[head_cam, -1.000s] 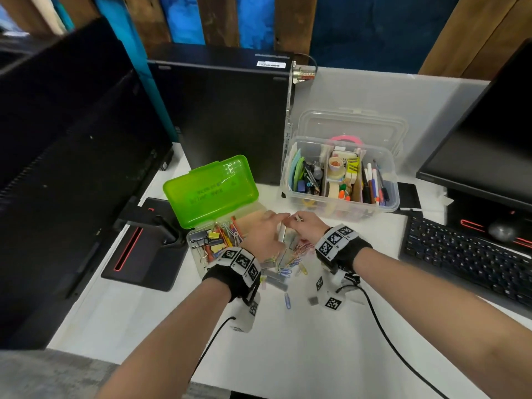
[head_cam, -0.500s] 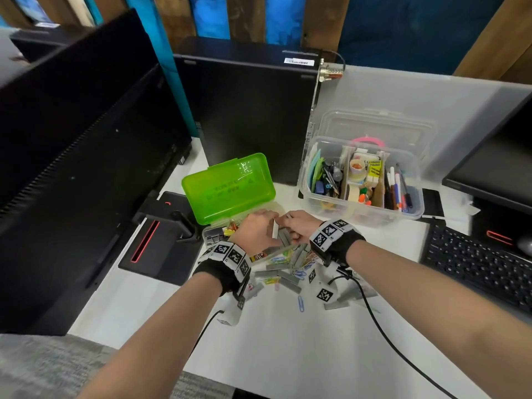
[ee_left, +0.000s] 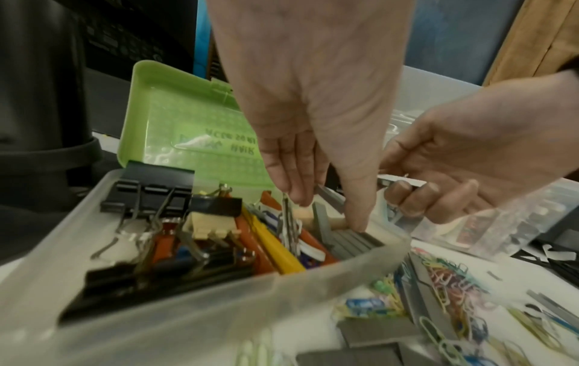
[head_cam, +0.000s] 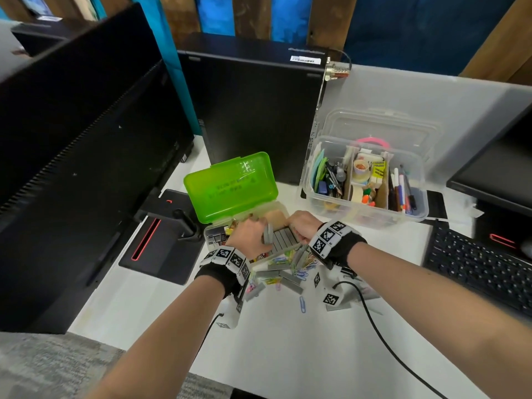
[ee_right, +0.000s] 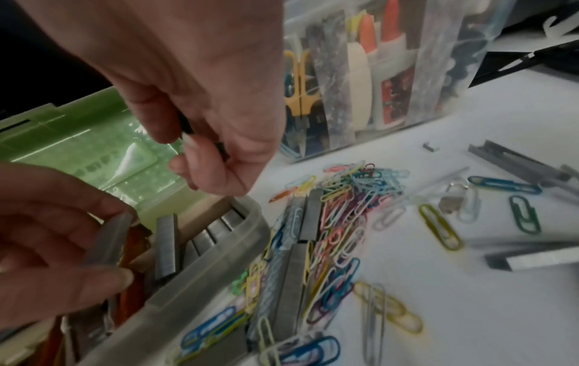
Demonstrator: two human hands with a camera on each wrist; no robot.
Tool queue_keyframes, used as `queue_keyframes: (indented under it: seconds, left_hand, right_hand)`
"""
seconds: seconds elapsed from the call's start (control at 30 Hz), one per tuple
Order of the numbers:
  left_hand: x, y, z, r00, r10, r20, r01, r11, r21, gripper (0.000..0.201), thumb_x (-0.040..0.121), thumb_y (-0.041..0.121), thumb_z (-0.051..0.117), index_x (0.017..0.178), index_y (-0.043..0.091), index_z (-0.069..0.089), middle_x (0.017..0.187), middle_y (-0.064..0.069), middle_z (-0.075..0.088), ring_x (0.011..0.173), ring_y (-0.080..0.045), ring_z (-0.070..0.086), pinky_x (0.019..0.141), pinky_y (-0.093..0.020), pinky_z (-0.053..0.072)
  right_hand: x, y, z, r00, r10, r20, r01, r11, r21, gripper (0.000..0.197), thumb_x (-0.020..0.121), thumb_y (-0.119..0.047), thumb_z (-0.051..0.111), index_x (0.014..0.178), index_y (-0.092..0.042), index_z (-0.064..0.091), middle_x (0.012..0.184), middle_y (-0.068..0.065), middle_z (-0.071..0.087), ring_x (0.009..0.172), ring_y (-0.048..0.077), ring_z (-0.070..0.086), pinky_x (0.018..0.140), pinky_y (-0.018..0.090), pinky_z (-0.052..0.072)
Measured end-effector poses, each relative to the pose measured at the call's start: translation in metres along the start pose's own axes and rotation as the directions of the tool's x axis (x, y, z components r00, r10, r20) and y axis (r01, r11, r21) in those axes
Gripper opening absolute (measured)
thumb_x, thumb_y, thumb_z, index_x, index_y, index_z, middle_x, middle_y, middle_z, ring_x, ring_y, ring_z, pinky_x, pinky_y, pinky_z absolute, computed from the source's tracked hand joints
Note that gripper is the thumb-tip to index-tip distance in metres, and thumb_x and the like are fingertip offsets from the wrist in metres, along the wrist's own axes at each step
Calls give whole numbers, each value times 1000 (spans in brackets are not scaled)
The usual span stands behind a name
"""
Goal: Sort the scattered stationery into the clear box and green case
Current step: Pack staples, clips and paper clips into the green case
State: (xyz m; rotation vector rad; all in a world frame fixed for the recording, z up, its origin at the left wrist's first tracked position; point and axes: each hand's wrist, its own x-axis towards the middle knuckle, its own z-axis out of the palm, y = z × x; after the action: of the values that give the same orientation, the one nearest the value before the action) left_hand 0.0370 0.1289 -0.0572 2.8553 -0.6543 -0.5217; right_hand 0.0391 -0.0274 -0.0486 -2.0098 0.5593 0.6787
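The green case (head_cam: 230,185) stands open, its translucent base (ee_left: 219,297) holding binder clips, coloured clips and a row of grey staple strips (head_cam: 283,240). My left hand (head_cam: 250,237) is over the base and pinches one staple strip (ee_right: 109,242) between thumb and fingers. My right hand (head_cam: 298,227) hovers at the base's right end, fingers curled round a thin staple strip (ee_left: 390,179). Another strip (ee_right: 166,245) stands on edge inside the case. The clear box (head_cam: 365,220) sits to the right, full of pens, tape and scissors.
Coloured paper clips (ee_right: 344,198) and loose staple strips (head_cam: 290,280) lie heaped on the white desk just in front of the case. A monitor (head_cam: 72,168) is at left, a PC tower (head_cam: 253,110) behind, a keyboard (head_cam: 478,266) at right. A wrist cable (head_cam: 374,326) trails across the desk.
Both hands have moved forward from the pile to over the case's base. My left hand now holds a staple strip above the row inside.
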Motion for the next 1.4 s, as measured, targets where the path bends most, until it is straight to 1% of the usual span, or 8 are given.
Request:
queue_keyframes:
  seconds: [0.13,0.43,0.63,0.77,0.87,0.97,1.1,1.4]
  left_hand:
    - [-3,-5,5,998,-13,-62,18,996,84,56,84,46,63,129,17,49,126,-7,53,120,-27,46,102,-42,39]
    - [-5,-5,-3,999,-23,-43,28,992,123,58,81,47,65,127,15,51,128,-8,50,122,-27,41,104,-44,33]
    - [-2,-4,-8,999,-26,-30,30,992,123,58,81,45,67,128,16,51,128,-7,49,121,-26,41,102,-41,34]
    - [-2,-7,-7,999,-20,-50,24,996,88,59,81,49,65,129,19,50,130,-5,48,123,-25,39,102,-41,32]
    - [-4,-11,-6,996,-1,-87,4,1000,31,60,81,53,64,130,22,50,131,-3,48,122,-23,40,101,-40,32]
    - [-4,-13,-4,995,33,-92,-36,999,-36,62,80,52,66,132,23,49,130,0,49,121,-22,41,99,-39,33]
    - [-2,-13,0,993,57,-105,-67,993,-96,64,79,51,69,132,22,49,130,0,50,124,-23,42,104,-41,32]
    - [-1,-15,1,982,114,-148,-133,983,-124,64,78,49,71,131,19,51,126,0,54,119,-21,46,102,-38,37]
  right_hand:
    - [-7,-2,4,993,-120,-11,109,937,-331,33,97,-25,42,117,-1,53,115,18,58,105,32,56,79,31,40]
    - [-5,-11,35,965,-258,-41,166,724,-670,39,91,-22,54,128,-9,49,117,14,61,102,32,61,74,33,47]
    - [-4,-14,39,963,-256,-82,146,756,-639,34,91,-15,52,125,-6,51,119,14,60,106,32,60,82,36,48]
    - [-4,-14,30,974,-218,-68,158,856,-492,25,90,-20,57,111,-6,60,106,13,65,96,31,63,70,29,48]
    - [-7,-10,19,980,-197,29,199,953,-230,1,92,-19,57,92,-19,58,80,4,57,57,18,61,46,19,44]
    - [-7,-6,10,987,-95,130,96,995,-4,17,92,-17,60,77,-17,51,48,-1,46,28,5,41,50,30,51]
    - [-4,-5,5,983,-29,182,24,999,30,19,90,-20,64,78,-13,51,50,2,40,30,6,40,58,34,55]
    - [-5,-9,-4,956,17,292,-22,1000,14,5,91,-11,59,89,-10,55,47,-2,35,36,7,38,53,29,55]
